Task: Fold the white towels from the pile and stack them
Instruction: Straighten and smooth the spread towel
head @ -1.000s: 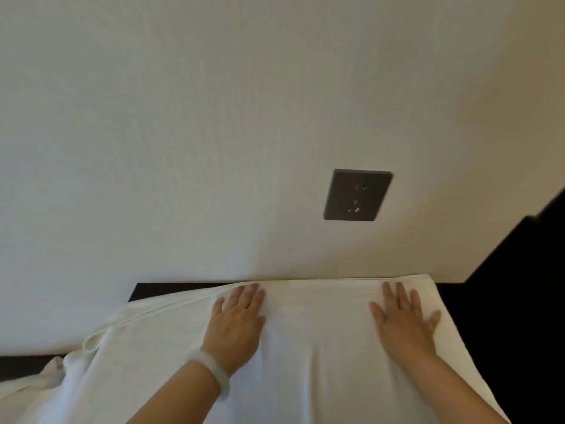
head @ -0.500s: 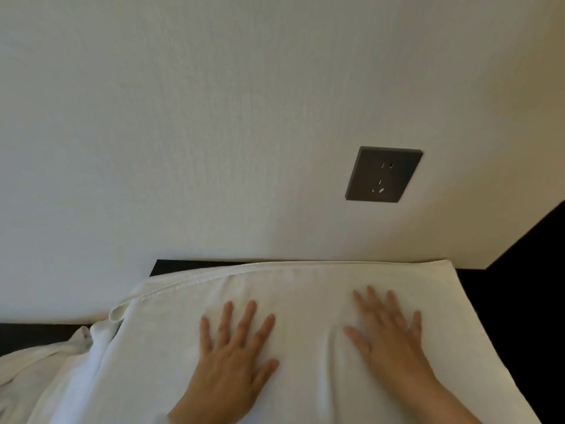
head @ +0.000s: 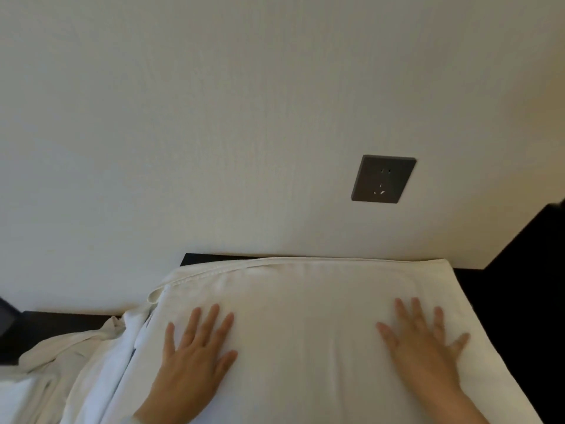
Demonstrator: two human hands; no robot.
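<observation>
On the dark tabletop (head: 504, 301), at the foot of the wall (head: 214, 117), a white towel (head: 305, 295) lies flat as a broad folded rectangle. Its far hemmed edge runs along the base of the wall. A second hemmed layer shows at the towel's 10 o'clock corner, slightly offset from the top layer.

The left hand (head: 195, 362) rests palm down on the towel at about 8 o'clock from the towel's middle. Its fingers are straight and spread apart, pointing toward 12 o'clock, and they curl round nothing.

The right hand (head: 428, 353) rests palm down on the towel at about 4 o'clock from the towel's middle. Its fingers are likewise straight and spread, flat on the cloth, with no fold pinched or gripped.

The two hands lie well apart, with a smooth stretch of towel between them. Cloth extends past the fingertips of both hands toward 12 o'clock and up to the wall.

A pile (head: 76, 356) of loose, crumpled white towels lies at 9 o'clock from the left hand and touches the folded towel's left edge.

A dark grey socket (head: 383, 179) sits on the wall at 12 o'clock from the right hand, well apart from the towel.
</observation>
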